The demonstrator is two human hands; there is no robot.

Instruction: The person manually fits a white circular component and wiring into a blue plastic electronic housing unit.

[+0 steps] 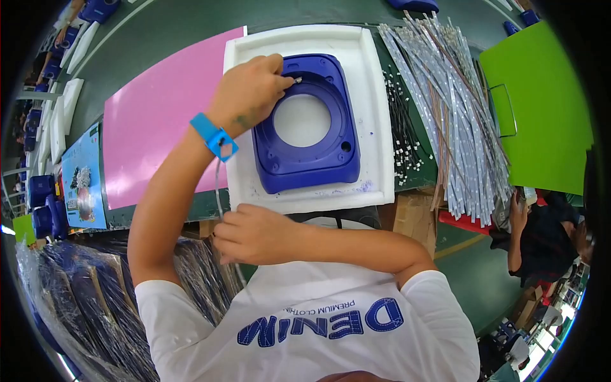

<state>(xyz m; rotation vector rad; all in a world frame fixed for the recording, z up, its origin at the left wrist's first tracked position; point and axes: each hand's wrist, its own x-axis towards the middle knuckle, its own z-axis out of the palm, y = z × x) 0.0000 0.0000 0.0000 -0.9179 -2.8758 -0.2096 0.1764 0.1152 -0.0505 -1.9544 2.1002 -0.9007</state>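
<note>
A dark blue plastic housing [307, 167] with a large round opening lies in a white foam tray [382, 127]. My left hand [251, 86], wearing a blue wrist strap [215, 137], reaches over the housing's upper left corner. Its fingers are pinched around a small whitish piece [297, 80] at the ring's inner edge; most of that piece is hidden. Below the tray's near left corner, my right hand [254, 235] is closed with curled fingers. A grey cord [219, 191] runs down from the wrist strap into this hand and comes out under it.
Right of the tray lie black cables with white connectors [401, 127] and a heap of long light strips [455, 121]. A pink sheet [159, 121] covers the left side. A green panel [541, 102] stands far right, near another person [541, 235]. Plastic-wrapped goods [95, 299] sit lower left.
</note>
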